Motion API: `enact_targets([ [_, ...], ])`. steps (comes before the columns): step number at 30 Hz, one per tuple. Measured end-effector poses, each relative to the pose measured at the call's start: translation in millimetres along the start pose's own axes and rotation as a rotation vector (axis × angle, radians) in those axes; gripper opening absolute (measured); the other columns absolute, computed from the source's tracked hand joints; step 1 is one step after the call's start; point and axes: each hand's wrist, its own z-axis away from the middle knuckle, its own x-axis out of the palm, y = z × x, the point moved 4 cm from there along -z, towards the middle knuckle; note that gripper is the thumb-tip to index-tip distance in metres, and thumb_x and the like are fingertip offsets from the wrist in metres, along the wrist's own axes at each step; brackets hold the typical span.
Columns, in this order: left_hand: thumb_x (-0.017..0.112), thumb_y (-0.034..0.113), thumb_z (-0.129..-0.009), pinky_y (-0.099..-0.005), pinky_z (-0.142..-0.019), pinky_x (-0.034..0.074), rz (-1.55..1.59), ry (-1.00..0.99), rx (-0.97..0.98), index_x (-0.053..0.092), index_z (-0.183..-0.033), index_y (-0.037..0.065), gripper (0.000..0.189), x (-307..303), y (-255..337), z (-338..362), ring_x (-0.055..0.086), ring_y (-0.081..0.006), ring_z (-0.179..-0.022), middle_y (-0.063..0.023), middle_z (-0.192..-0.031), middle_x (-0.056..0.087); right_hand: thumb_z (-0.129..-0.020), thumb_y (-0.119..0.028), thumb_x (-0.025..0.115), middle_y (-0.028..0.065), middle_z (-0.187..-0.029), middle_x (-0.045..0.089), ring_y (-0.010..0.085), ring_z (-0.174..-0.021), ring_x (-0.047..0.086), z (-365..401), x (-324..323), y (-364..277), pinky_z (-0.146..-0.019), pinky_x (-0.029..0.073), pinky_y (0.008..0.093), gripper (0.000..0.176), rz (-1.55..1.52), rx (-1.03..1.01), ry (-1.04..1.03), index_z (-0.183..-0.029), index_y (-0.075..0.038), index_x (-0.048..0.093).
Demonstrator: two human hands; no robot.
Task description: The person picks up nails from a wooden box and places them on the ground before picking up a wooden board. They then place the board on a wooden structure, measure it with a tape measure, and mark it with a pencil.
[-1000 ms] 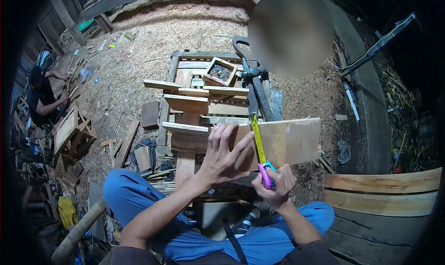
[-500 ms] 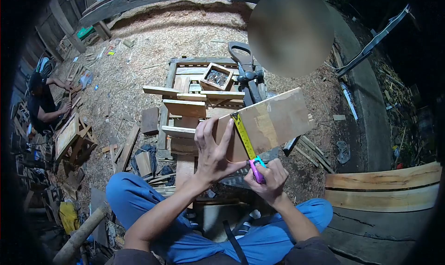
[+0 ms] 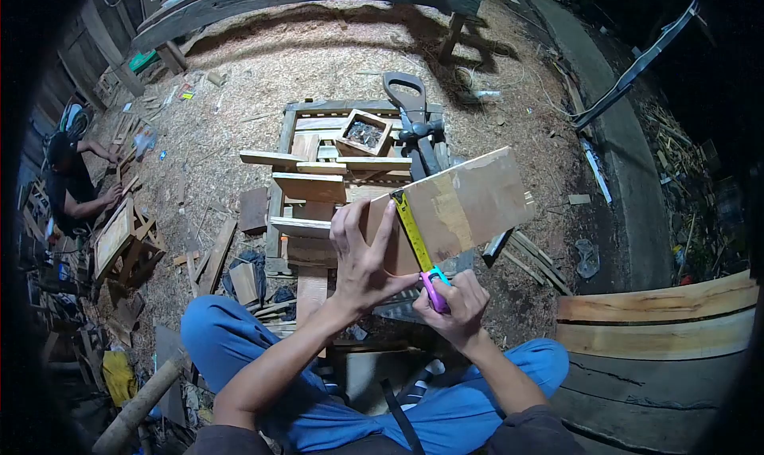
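My left hand [image 3: 364, 257] presses flat on the near end of a brown wooden board [image 3: 469, 202], fingers spread, holding it tilted up to the right. My right hand [image 3: 451, 305] grips a pink tape measure case [image 3: 434, 289]. Its yellow tape [image 3: 412, 230] runs across the board's width to the far edge. I sit with blue trousers [image 3: 239, 343] over a low work stand of wooden slats.
Behind the board lie a slatted wooden frame [image 3: 318, 176], a small box of nails [image 3: 364, 133] and a hand saw [image 3: 414, 121]. Sawdust covers the ground. Another person [image 3: 72, 176] crouches at far left by a wooden stool [image 3: 119, 236]. Planks [image 3: 660, 320] lie at right.
The board has swung from level to tilted up at its right end, and tape and both hands have turned with it. The view has shifted slightly.
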Motion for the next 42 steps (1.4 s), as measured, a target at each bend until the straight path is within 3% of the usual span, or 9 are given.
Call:
enact_targets([
  [10,0.088,0.063,-0.065,-0.0607,-0.115,0.026,0.030,0.011,0.008,0.048,-0.154,0.002,0.116,4.2,-1.1,0.4,0.031,-0.0479,-0.141,-0.0302,-0.150,0.035,-0.069,-0.008,0.082,0.0071,-0.075,0.051,0.0274,-0.062,0.056,2.1,0.5,3.5,-0.048,0.044,0.0393,0.039,0.002,0.013,0.003,-0.103,-0.010,0.064],
  [12,0.086,0.063,-0.066,-0.0610,-0.116,0.024,0.051,-0.002,0.000,0.044,-0.158,0.007,0.115,6.2,-2.1,0.6,0.029,-0.0465,-0.142,-0.0287,-0.150,0.033,-0.068,-0.008,0.082,0.0074,-0.075,0.050,0.0277,-0.062,0.056,3.2,0.9,4.3,-0.048,0.044,0.0394,0.040,0.005,0.011,0.012,-0.103,-0.010,0.064],
  [16,0.086,0.063,-0.066,-0.0607,-0.116,0.024,0.051,-0.011,-0.004,0.045,-0.158,0.007,0.115,8.8,-3.4,-0.3,0.029,-0.0461,-0.142,-0.0284,-0.150,0.034,-0.069,-0.006,0.083,0.0092,-0.073,0.049,0.0298,-0.061,0.053,0.6,0.8,3.1,-0.050,0.042,0.0424,0.042,-0.010,0.017,-0.005,-0.104,-0.009,0.060],
  [21,0.090,0.060,-0.058,-0.0621,-0.116,0.026,0.066,-0.060,-0.013,0.046,-0.156,0.006,0.120,13.0,-7.7,-5.9,0.032,-0.0487,-0.140,-0.0291,-0.149,0.036,-0.069,-0.004,0.083,0.0091,-0.073,0.050,0.0295,-0.060,0.053,1.1,0.7,9.8,-0.051,0.042,0.0424,0.041,-0.011,0.040,-0.010,-0.103,-0.009,0.061],
  [31,0.090,0.062,-0.057,-0.0626,-0.119,0.024,0.116,-0.085,-0.064,0.040,-0.160,0.010,0.125,28.0,-9.7,0.5,0.030,-0.0484,-0.142,-0.0278,-0.150,0.035,-0.068,-0.005,0.080,0.0099,-0.072,0.048,0.0300,-0.062,0.053,2.3,-0.7,16.7,-0.053,0.043,0.0435,0.033,-0.031,0.104,-0.011,-0.097,-0.007,0.064],
  [42,0.098,0.043,-0.051,-0.0621,-0.122,0.023,0.201,-0.257,0.015,0.032,-0.162,0.014,0.132,51.1,-13.9,26.1,0.027,-0.0497,-0.145,-0.0252,-0.153,0.033,-0.070,-0.002,0.083,0.0112,-0.076,0.058,0.0300,-0.062,0.056,-1.2,-14.4,23.9,-0.056,0.045,0.0427,0.032,-0.017,0.153,0.031,-0.096,-0.007,0.065],
])
